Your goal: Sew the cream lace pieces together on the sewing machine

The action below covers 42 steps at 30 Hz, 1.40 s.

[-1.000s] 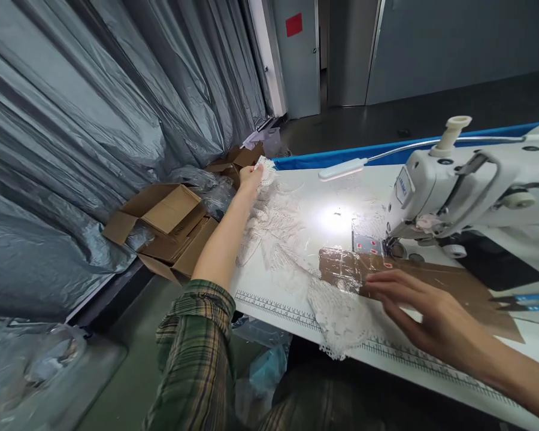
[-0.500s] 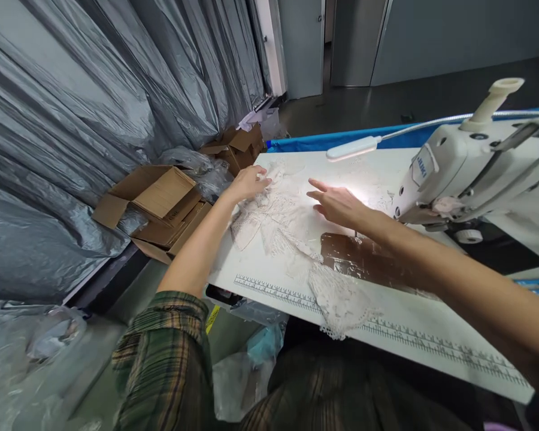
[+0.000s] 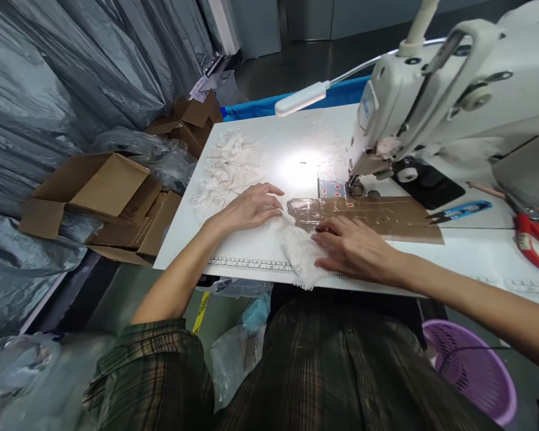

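Over the near edge of the counter [image 3: 242,245] a strip of white lace [image 3: 303,254] is draped, its wider end pointed at the wearer, its long axis slanting far-left. It is touched by the right hand [image 3: 350,248], grip unclear; the left hand [image 3: 256,209], apart, is laid loosely open by its far end. Beyond, heaped lace [image 3: 229,167] is seen by the left edge. No lace is placed under the sewing machine's needle [image 3: 351,179]; finished stitching can't be made out, so most seems left.
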{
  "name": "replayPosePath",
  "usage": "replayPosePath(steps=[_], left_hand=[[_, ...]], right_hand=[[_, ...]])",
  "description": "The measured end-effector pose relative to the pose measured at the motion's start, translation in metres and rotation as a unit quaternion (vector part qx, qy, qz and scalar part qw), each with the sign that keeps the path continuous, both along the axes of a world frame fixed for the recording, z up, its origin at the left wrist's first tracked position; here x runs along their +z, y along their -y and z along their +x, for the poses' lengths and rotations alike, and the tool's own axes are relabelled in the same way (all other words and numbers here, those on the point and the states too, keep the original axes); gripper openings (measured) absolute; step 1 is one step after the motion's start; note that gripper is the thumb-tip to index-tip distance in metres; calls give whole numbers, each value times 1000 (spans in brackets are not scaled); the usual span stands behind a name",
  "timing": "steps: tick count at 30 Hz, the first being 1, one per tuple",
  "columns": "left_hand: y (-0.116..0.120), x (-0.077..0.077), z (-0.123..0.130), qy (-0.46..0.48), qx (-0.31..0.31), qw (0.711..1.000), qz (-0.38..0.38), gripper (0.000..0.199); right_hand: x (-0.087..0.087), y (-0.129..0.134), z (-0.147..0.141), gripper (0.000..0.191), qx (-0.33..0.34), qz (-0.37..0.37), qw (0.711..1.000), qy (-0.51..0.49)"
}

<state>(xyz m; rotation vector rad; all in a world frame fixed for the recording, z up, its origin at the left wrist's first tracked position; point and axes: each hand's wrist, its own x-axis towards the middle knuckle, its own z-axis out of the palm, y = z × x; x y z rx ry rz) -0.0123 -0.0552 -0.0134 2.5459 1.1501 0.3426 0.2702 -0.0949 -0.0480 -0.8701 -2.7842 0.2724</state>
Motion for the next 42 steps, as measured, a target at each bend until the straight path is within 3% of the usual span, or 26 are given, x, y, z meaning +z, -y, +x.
replayPosePath(steps=[4,7,10,13,15,17,20,22,26,28,30,32,34,38,40,42], left_hand=[[5,9,29,12,-6,999,49,28],[16,10,55,-52,-9,994,100,31],[23,4,75,-78,12,988,136,22],[34,-3,89,-36,48,988,140,29],[45,-8,98,21,49,996,74,36],[57,-12,106,99,41,992,-66,46],[62,-17,118,224,69,927,-292,57],[55,-20,124,307,102,873,-364,57],[35,-21,132,429,152,807,-377,44],[30,-21,134,459,170,789,-370,36],[28,-21,135,477,188,778,-363,30],[28,-23,133,476,206,780,-351,27],[30,-26,132,459,214,793,-338,29],[35,-31,130,424,183,824,-329,41],[38,-33,130,413,167,836,-320,45],[40,-33,130,402,153,846,-315,48]], right_hand=[[-5,0,37,15,-65,-13,996,-62],[2,-10,70,12,-169,-91,971,-143],[8,-13,96,17,-245,-171,940,-165],[9,-7,108,29,-255,-195,929,-187],[7,-2,108,33,-244,-229,913,-232],[5,4,106,34,-232,-281,885,-291],[9,15,100,36,-205,-345,846,-351],[17,23,99,40,-172,-361,848,-349],[28,24,112,34,-135,-300,912,-245],[23,14,127,29,-200,-191,940,-199],[11,2,146,30,-274,-56,949,-147],[-3,-6,162,35,-295,21,951,-87],[-13,-10,172,38,-286,41,956,-47],[-16,-5,172,29,-281,79,956,0],[-12,0,162,26,-275,83,958,-22],[-8,5,145,24,-260,23,960,-105]])
